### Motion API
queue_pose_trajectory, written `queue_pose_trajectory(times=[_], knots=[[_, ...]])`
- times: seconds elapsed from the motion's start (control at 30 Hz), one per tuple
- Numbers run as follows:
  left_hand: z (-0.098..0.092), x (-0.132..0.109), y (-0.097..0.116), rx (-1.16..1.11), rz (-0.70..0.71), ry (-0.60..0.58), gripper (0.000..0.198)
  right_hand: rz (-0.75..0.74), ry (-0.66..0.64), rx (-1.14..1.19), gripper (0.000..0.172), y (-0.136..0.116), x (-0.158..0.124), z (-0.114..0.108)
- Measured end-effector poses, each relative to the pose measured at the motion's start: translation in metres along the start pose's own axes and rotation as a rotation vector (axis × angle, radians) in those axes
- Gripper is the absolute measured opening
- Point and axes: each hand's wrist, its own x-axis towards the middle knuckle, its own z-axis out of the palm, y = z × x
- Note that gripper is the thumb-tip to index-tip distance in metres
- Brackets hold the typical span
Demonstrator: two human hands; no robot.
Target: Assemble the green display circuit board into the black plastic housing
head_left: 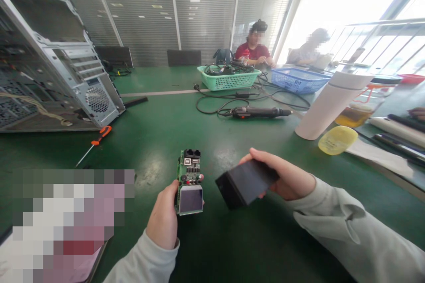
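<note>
My left hand [165, 217] grips a green circuit board [190, 177] by its side, above the green table [156, 137]. Black sockets sit at the board's far end, and a grey display screen fills its near end. To its right, my right hand [287, 174] is closed around a dark, box-shaped case [249, 181], tilted with one end toward the board. Case and board are apart. Most fingers of my left hand are hidden behind the board.
An open computer chassis [59, 57] stands at the left, an orange-handled screwdriver [96, 142] beside it. Ahead lie a corded electric screwdriver [259, 112], a green basket [229, 81] of cables and a blue basket [299, 80]. A white tumbler [328, 106] leans at right. Two people sit beyond.
</note>
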Motion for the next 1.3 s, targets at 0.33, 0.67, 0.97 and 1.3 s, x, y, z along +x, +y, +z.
queue_pose_trajectory(times=[0.33,0.67,0.97,1.3], knots=[[-0.004,0.004,-0.009,-0.032,-0.051,0.018,0.048,0.345,-0.036,0.656,0.04,0.001,-0.001,0.022],[-0.004,0.003,-0.006,-0.019,-0.056,0.02,0.051,0.326,-0.38,0.593,0.065,0.011,-0.001,0.023],[0.003,0.0,0.013,-0.111,-0.084,0.015,0.055,-0.271,0.101,-0.198,0.054,0.022,0.001,0.019],[-0.001,0.002,-0.003,-0.031,-0.049,0.026,0.057,-0.219,0.727,-1.228,0.045,0.043,-0.074,-0.079]])
